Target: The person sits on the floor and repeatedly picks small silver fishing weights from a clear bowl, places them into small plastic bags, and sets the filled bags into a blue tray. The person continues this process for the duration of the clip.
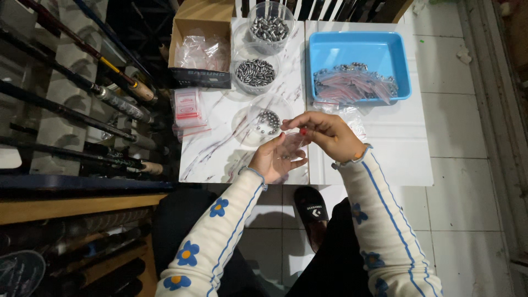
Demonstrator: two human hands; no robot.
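Near the table's front edge, we see the left hand (pixel 275 159) cupped palm-up under a small clear plastic bag (pixel 294 144), fingers curled loosely around it. Our right hand (pixel 324 133) pinches the bag's top, fingers narrow. Just beyond sits a clear bowl (pixel 263 122) with a few metal sinkers. Farther back stand two clear tubs of sinkers (pixel 256 71), a cardboard box (pixel 202 41) at the far left corner, and a blue tray (pixel 360 52) of filled bags on the right.
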